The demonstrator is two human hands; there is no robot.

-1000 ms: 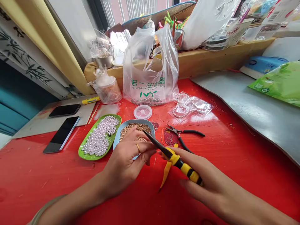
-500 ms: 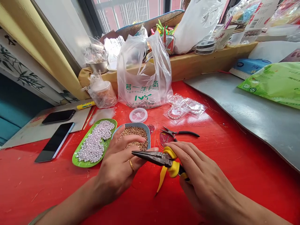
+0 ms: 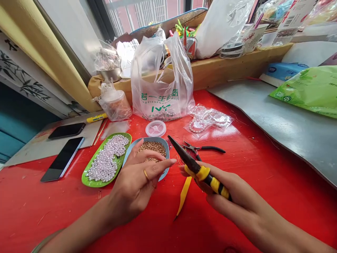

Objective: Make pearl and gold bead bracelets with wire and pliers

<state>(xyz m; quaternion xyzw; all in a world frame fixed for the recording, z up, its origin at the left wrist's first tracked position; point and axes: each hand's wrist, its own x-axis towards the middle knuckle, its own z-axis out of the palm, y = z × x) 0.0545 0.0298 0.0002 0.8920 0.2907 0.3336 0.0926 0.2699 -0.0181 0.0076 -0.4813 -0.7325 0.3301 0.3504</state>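
My right hand [image 3: 231,189] is wrapped round the yellow-and-black handles of long-nose pliers [image 3: 184,153], whose dark jaws look closed and point up and to the left. Just left of the pliers, my left hand [image 3: 139,179], with a gold ring on one finger, has its fingertips drawn together. Anything between them is too small to make out. Behind that hand sits a blue-grey dish [image 3: 166,149] of small gold beads [image 3: 151,146], partly hidden by my fingers. A green tray [image 3: 85,181] of pearly lilac beads [image 3: 105,161] lies to its left.
Yellow tweezers [image 3: 183,196] and black-handled pliers [image 3: 210,148] lie on the red table [image 3: 147,235]. A round plastic lid [image 3: 156,129], bagged bead strings [image 3: 207,121] and a plastic bag [image 3: 162,95] stand behind. Two phones [image 3: 63,154] are left; a grey board [image 3: 263,105] is right.
My right hand has turned the pliers, so the jaws swing from pointing left across my left fingers to pointing up and away from them. My left hand has shifted only slightly.
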